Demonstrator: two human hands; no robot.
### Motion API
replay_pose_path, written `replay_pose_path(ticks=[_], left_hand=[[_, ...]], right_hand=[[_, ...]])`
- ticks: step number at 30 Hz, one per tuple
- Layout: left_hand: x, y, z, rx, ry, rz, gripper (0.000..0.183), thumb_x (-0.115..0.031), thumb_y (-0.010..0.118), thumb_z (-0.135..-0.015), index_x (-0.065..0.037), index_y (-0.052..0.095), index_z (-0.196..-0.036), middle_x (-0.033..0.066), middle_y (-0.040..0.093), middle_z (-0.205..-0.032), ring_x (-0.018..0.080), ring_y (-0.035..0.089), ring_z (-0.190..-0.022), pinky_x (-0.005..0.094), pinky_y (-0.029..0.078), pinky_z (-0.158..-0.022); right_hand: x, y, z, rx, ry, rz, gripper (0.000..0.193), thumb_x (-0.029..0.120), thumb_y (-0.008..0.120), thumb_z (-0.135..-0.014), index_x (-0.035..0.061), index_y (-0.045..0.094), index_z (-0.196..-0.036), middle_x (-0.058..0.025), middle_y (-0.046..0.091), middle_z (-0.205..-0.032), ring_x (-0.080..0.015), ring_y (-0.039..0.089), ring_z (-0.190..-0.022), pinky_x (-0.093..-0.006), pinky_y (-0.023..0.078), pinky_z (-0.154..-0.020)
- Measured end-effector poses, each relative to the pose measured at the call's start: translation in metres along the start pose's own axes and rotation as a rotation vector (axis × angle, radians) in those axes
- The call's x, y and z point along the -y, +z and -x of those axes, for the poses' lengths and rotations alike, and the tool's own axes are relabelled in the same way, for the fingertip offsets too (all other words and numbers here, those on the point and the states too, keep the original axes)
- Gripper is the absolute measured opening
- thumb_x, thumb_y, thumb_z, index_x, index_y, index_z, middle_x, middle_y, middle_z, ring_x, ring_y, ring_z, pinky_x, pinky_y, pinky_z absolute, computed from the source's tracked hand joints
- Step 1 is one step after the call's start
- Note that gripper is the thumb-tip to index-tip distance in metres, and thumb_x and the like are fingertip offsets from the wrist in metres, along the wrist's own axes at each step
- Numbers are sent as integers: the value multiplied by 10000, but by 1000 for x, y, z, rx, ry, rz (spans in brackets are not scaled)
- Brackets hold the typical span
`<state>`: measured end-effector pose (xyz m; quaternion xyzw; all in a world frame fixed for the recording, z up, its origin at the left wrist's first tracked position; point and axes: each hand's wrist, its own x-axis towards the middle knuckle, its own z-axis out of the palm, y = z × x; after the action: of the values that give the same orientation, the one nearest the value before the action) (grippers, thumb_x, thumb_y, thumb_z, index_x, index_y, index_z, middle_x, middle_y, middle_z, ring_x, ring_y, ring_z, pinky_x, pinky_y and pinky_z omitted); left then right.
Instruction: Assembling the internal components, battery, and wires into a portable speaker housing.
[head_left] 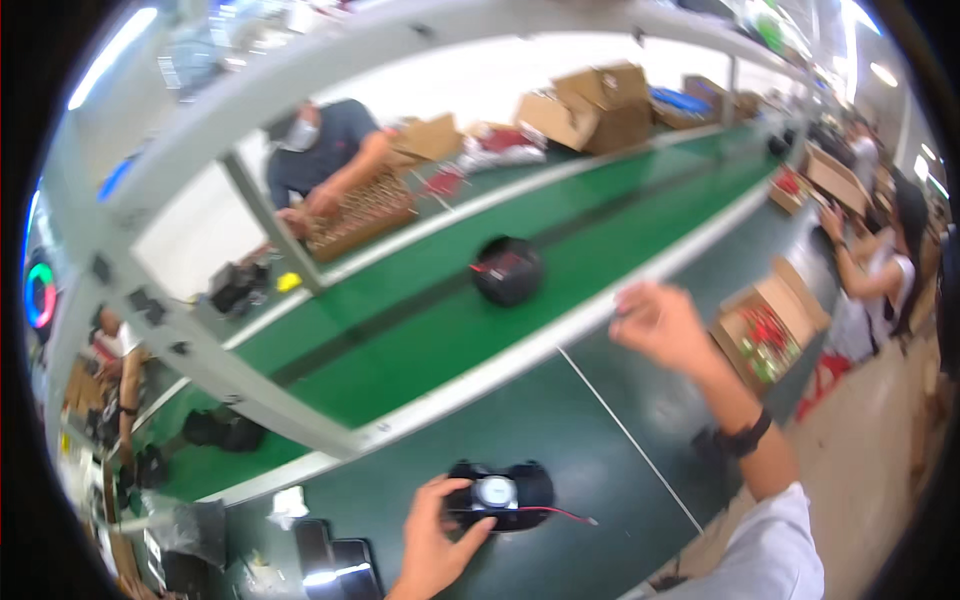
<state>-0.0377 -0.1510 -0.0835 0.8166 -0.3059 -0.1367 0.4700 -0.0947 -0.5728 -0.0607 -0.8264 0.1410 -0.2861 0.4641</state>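
Note:
My left hand point(435, 540) grips the left side of a black plastic housing point(540, 487) on the dark green bench, thumb and fingers around its edge. A round silver-faced part point(494, 492), which looks like a small speaker, sits in the middle of the housing. From it a thin red wire point(560, 513) trails to the right. My right hand point(660, 330) is raised over the bench near the conveyor's edge, away from the housing. Its fingers are curled toward the thumb in a pinch; blur hides whatever may be between them. A dark band circles my right wrist.
A black round housing point(508, 270) with red wire rests on the green conveyor belt point(400, 350). An open carton point(765, 335) of red and green parts stands right of my right hand. Two phones point(340, 565) lie lower left. A grey frame post point(230, 380) slants at left. Co-workers sit around.

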Motion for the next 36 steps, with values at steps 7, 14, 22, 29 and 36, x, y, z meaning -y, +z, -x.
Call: replay_pose_path(ticks=[7,14,22,29,36], left_hand=[[37,30,25,-113,-34,103,829,63,763,-871,-61,370,-1591,159,493,-1452,247,591,-1263,380,548,-1023],[66,40,37,-220,147,113,841,42,754,-881,0,314,-1597,177,439,-1503,260,536,-1343,378,438,-1153],[60,31,29,-258,231,-14,918,-188,852,-852,28,356,-1593,256,468,-1527,408,483,-1401,484,387,-1198],[73,43,46,-166,111,352,1054,-132,781,-867,-113,147,-1709,249,350,-1562,441,436,-1443,474,382,-1228],[71,35,45,-207,117,235,1018,-123,808,-816,-89,236,-1658,245,458,-1496,421,464,-1386,490,396,-1200]], right_hand=[[-24,-201,28,139,340,781,128,104,759,-754,34,817,-844,-136,775,-786,-259,749,-734,-376,588,-721],[-65,-185,41,560,419,1006,181,153,810,-655,113,842,-829,-139,780,-808,-329,754,-786,-413,599,-773],[-85,-108,-14,78,-280,941,462,212,822,-830,-15,722,-1219,-210,750,-1005,-354,737,-939,-465,580,-882],[-40,187,-9,156,-570,-30,456,275,760,-918,7,678,-1278,-168,727,-1138,-317,723,-1030,-425,577,-923],[-49,114,63,77,-369,-354,456,337,697,-1006,29,633,-1336,-125,704,-1271,-279,709,-1120,-385,574,-964]])
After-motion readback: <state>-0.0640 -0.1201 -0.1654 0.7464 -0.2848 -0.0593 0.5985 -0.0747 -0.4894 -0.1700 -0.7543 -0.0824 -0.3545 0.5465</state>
